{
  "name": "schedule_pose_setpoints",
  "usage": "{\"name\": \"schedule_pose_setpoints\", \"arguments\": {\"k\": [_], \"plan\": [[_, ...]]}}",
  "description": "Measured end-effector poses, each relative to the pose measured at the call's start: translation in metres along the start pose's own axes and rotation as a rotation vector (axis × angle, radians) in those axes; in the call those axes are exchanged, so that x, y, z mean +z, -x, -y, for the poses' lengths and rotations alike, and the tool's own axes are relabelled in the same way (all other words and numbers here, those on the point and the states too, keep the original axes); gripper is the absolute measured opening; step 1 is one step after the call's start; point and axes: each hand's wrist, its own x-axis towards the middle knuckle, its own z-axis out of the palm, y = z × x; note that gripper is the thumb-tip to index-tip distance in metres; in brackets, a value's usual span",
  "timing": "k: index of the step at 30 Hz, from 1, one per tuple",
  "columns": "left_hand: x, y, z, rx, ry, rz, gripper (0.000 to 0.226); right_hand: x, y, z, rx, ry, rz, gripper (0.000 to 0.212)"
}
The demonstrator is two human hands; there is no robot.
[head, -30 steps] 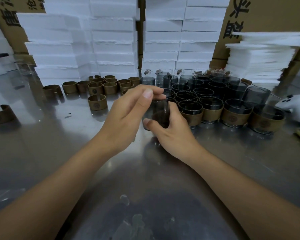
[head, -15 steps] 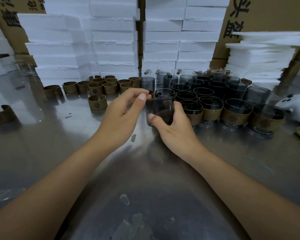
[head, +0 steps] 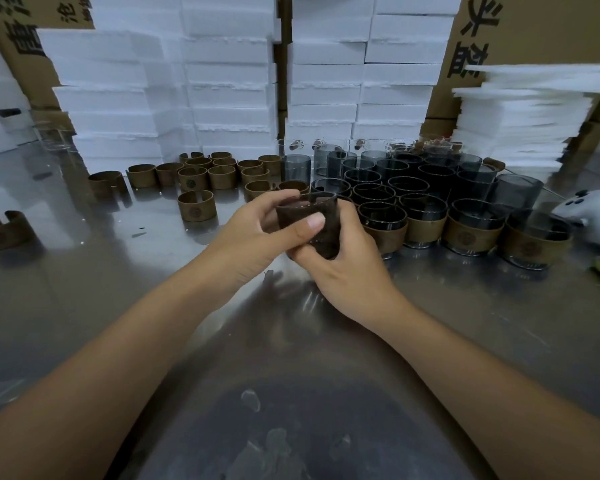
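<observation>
Hands (head: 253,237) (head: 354,271), both gripping dark glass (head: 310,223), lifted

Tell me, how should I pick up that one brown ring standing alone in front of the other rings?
Pinch the brown ring by its top edge: thumb outside, a finger inside. It stands upright with its open end up, so the thin wall is easy to nip from above. Come from the near side, since the other rings stand behind it.

The glass (head: 307,221) is smoky, glossy and see-through. The surface (head: 118,289) is shiny scuffed metal. Sleeves (head: 197,210) look matt brown.
</observation>
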Motion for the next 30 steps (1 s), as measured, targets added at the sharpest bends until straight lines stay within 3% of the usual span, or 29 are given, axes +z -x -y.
{"name": "schedule_pose_setpoints", "arguments": {"k": [6,12,17,23,30], "plan": [[-0.001,0.0,0.0,0.055,-0.006,-0.033,0.062,0.001,-0.001,-0.003,-0.002,-0.016,0.039,0.054],[-0.005,-0.003,0.0,0.106,0.048,-0.195,0.065,-0.001,-0.002,-0.003,0.023,0.006,0.076,0.06],[-0.005,-0.003,-0.002,0.152,0.062,-0.222,0.071,-0.006,-0.01,0.007,0.221,-0.257,-0.146,0.02],[0.002,0.003,-0.005,0.189,0.04,-0.129,0.076,-0.01,-0.012,0.014,0.417,-0.641,-0.151,0.016],[0.007,0.006,-0.003,0.176,0.077,-0.09,0.07,-0.004,-0.01,0.017,0.533,-0.824,-0.075,0.024]]}}
